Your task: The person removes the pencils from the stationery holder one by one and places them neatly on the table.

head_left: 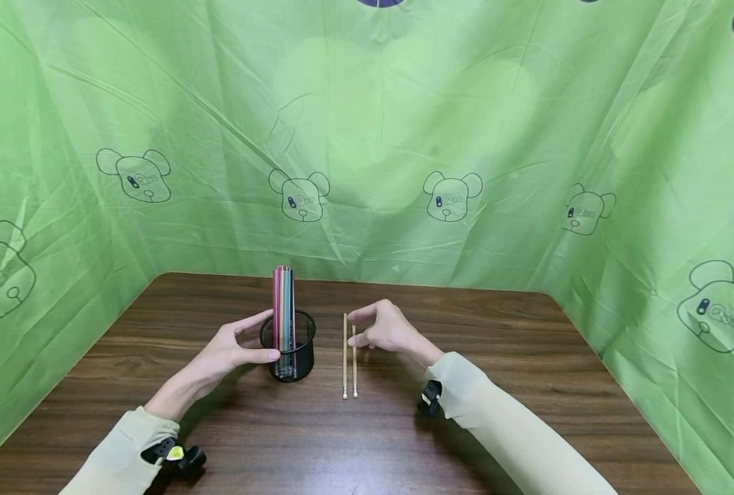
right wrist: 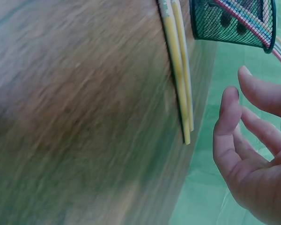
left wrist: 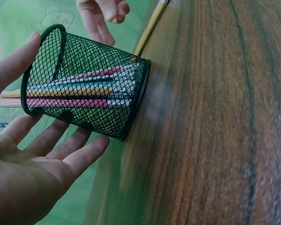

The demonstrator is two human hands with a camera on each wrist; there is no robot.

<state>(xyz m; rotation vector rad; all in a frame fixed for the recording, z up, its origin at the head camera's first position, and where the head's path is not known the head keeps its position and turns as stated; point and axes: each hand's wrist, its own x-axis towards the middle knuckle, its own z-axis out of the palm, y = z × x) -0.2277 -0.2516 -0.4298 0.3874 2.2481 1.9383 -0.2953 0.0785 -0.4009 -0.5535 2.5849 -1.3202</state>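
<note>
A black wire-mesh pencil cup stands upright on the table with several coloured pencils in it, their eraser ends down. My left hand holds the cup from the left, thumb at the near rim and fingers around the side, as the left wrist view also shows. Two yellow pencils lie side by side on the table to the right of the cup, erasers toward me. Just above their far part hovers my right hand, fingers loosely bent. In the right wrist view a gap separates its fingertips from the pencils.
The brown wood-grain table ends at a green cloth backdrop with bear-head drawings, which rises behind and on both sides. Each wrist carries a small black camera on a strap.
</note>
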